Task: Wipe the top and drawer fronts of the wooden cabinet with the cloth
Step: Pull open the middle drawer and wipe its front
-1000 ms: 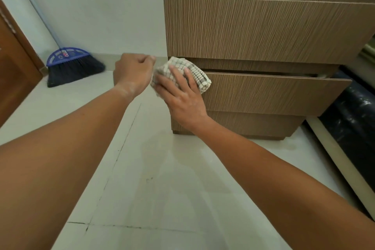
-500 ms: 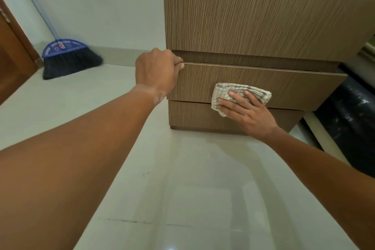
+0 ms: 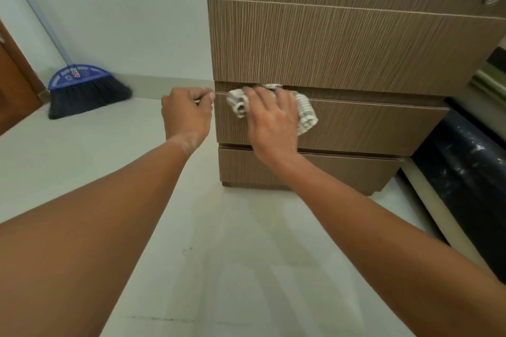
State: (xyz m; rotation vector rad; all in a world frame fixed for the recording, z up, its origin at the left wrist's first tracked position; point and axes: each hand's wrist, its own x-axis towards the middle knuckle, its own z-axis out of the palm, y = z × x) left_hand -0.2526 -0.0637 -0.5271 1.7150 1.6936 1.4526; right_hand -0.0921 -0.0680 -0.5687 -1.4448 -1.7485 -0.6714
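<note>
Bare floor (image 3: pixel 224 254) fills the frame's centre; broom (image 3: pixel 87 93) at left, black roll (image 3: pixel 465 172) at right flank the cabinet (image 3: pixel 342 44).

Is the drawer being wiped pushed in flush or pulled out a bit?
Pulled out a bit. The drawer front stands forward of the one below, its top edge exposed; the left hand grips its corner, and the right hand presses the cloth there.

Broom (image 3: pixel 85 90) left of cabinet (image 3: pixel 342 44)

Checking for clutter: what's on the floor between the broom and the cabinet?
Nothing: in the head view, bare floor lies between the broom and the cabinet.
</note>
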